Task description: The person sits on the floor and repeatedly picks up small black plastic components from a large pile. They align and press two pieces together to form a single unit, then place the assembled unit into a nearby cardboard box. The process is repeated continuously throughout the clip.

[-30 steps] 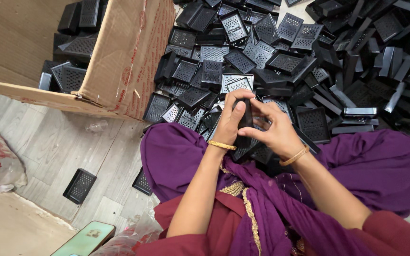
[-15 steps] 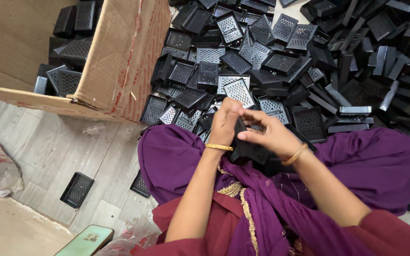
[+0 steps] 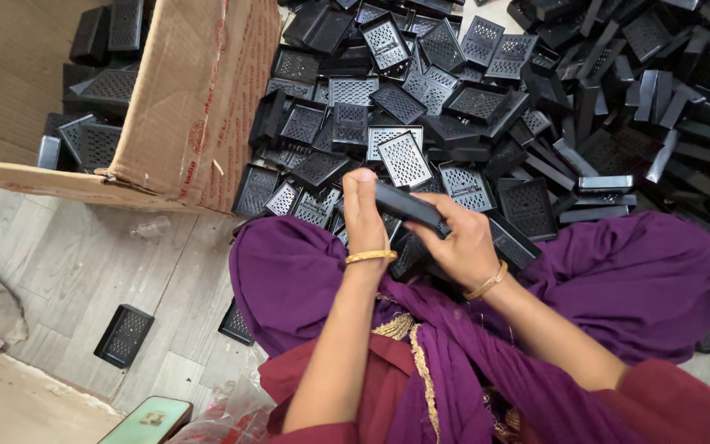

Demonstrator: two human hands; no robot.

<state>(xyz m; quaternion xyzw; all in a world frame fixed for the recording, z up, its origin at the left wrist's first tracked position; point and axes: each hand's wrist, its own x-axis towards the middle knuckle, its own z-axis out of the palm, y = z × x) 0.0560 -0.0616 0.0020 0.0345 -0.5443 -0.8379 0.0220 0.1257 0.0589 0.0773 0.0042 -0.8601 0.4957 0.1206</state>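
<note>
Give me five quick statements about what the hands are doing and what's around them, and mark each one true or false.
1. Both hands grip one black part. True: the left hand and the right hand hold the black part between them.
2. The cardboard box is empty. False: black perforated parts lie inside it.
3. A heap of black parts lies in front of the person. True.
4. The left wrist is bare. False: it wears a gold bangle.
5. A single black part lies apart on the grey plank floor. True.
</note>
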